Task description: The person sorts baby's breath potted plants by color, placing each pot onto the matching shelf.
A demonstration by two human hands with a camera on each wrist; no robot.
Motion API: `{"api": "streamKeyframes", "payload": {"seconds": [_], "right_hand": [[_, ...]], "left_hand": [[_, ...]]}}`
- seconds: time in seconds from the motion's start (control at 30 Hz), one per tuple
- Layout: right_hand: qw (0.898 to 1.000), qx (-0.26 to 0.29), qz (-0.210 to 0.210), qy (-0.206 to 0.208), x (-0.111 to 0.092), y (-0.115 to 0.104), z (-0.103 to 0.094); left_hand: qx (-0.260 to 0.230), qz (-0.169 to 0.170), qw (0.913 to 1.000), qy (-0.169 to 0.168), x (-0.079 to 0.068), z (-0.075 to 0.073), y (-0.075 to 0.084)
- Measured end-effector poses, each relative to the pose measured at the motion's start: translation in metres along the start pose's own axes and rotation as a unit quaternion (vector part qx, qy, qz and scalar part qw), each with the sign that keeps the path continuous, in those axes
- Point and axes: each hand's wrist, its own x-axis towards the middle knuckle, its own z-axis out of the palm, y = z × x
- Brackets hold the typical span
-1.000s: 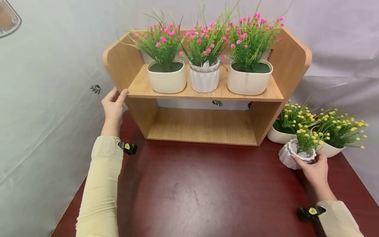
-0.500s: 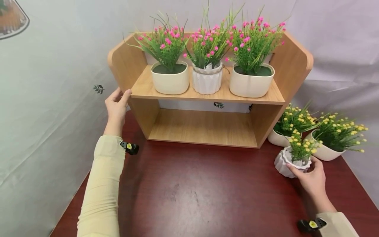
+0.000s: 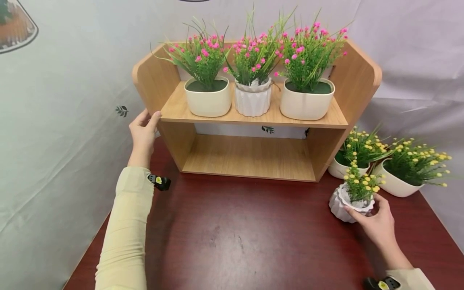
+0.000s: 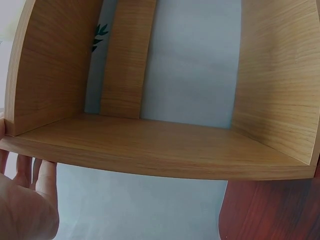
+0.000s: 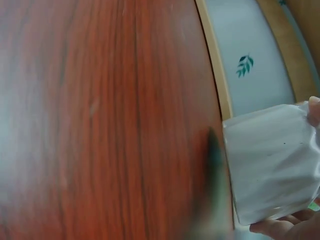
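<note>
My left hand (image 3: 143, 131) grips the left side of a two-tier wooden shelf (image 3: 250, 155), thumb at the front edge of the upper board. In the left wrist view, fingers (image 4: 47, 180) wrap around the side panel. My right hand (image 3: 378, 223) holds a white fluted flowerpot (image 3: 342, 205) by its rim, with yellow flowers (image 3: 360, 183) in it. The pot tilts, its opening turned toward the hand. In the right wrist view the white flowerpot (image 5: 272, 162) covers part of the shelf, and fingers show at its right and lower edges.
On the upper board stand three pots of pink flowers: a left oval pot (image 3: 208, 102), a middle fluted pot (image 3: 253, 100) and a right oval pot (image 3: 306, 104). Two oval pots of yellow flowers (image 3: 398, 181) stand right of the shelf on the dark red table (image 3: 232, 225).
My right hand has moved the white flowerpot left and toward me, away from the two oval pots of yellow flowers. The left hand keeps its grip on the shelf.
</note>
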Motion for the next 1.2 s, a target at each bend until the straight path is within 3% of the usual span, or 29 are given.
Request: {"api": "streamKeyframes", "payload": {"seconds": [0.63,1.2], "right_hand": [[0.998,0.039,-0.043,-0.021,-0.019,-0.033,0.009],[0.991,0.111,-0.071,-0.027,-0.026,-0.054,0.026]], "left_hand": [[0.004,0.009,0.9999,0.003,0.0,0.001,-0.001],[0.014,-0.01,0.9998,0.004,0.0,0.001,0.001]]}}
